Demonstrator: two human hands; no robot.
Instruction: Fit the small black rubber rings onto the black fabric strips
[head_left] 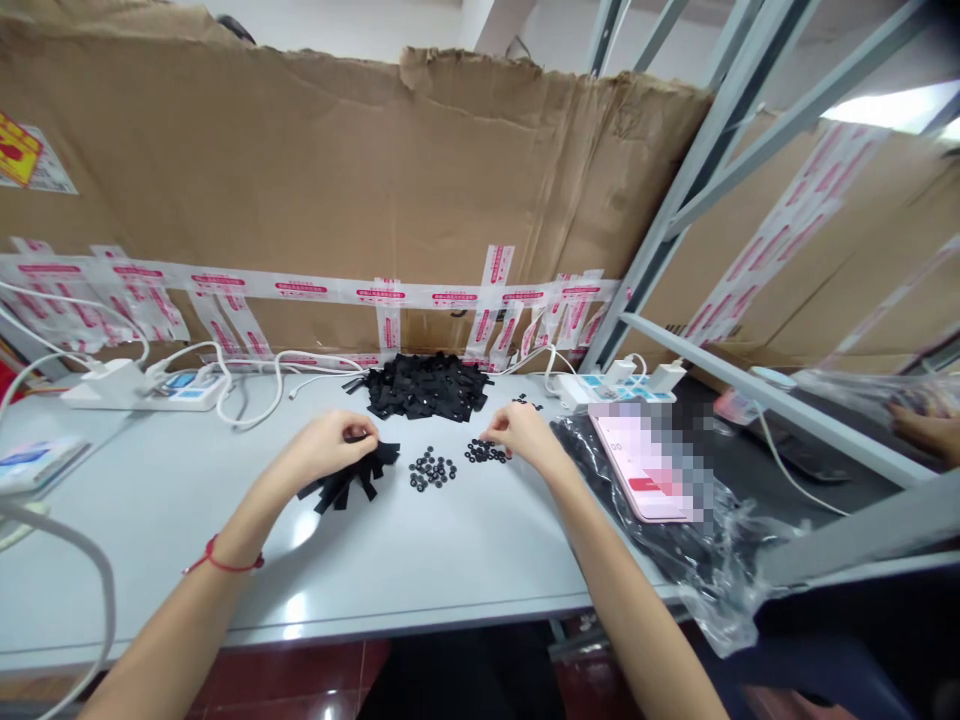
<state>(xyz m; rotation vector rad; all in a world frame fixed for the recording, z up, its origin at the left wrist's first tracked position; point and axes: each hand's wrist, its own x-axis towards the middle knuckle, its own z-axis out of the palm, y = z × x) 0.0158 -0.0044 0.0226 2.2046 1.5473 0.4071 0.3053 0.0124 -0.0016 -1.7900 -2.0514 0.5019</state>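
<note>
My left hand (339, 447) is closed around a bunch of black fabric strips (346, 487), whose ends fan out below and to the right of the fingers. With thumb and fingers pinched together, my right hand (517, 432) touches the edge of a small pile of black ring-shaped pieces (484, 452). Whatever lies between those fingertips is too small to make out. Between the hands is a second group of round black pieces (432, 470), some with shiny centres. A large heap of black strips (427, 386) lies behind them against the cardboard.
Power strips (150, 388) and white cables stand along the back of the light table (465, 560). A pink phone (637, 462) rests on clear plastic (720, 560) at right, by a grey metal frame (675, 220). Another person's hand (926, 432) shows at the far right.
</note>
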